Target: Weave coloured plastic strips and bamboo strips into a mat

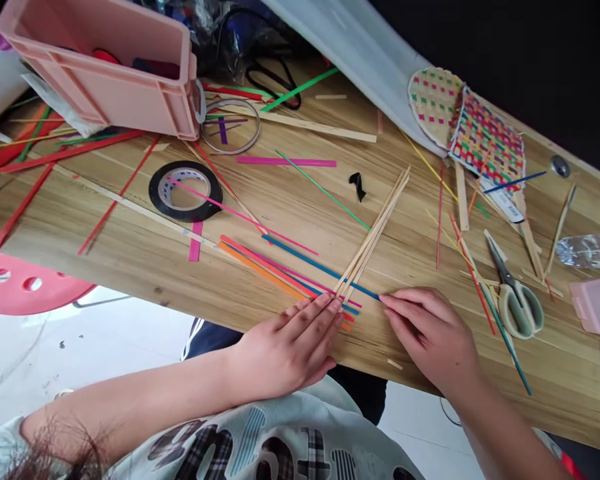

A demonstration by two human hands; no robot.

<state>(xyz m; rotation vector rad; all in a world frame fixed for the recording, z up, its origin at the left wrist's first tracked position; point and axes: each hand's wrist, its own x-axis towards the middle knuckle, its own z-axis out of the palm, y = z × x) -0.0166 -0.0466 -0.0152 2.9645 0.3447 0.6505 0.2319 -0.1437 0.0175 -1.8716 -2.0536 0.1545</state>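
- Fingers of the left hand (pixel 293 347) are lying flat and pressed together, their tips pressing down on the near ends of the natural bamboo strips (pixel 375 235) and the coloured strips (pixel 285 270) at the table's near edge.
- Right hand (pixel 433 333) is resting palm-down just beside them, fingers held together and pointing left, the fingertips (pixel 387 301) touching the near end of the blue strip (pixel 320 263); whether they are pinching it cannot be told.
- Natural bamboo strips are lying as a tight bundle, running diagonally up and to the right across the wooden table (pixel 130 253), crossing over the coloured strips, which are fanning out to the left.
- Green-handled scissors (pixel 515 297) are lying to the right of the right hand, apart from it.
- Black tape roll (pixel 185 191) is sitting on the left, with a pink crate (pixel 105 67) behind it.
- Two woven fans (pixel 473 127) are lying at the far right of the table.
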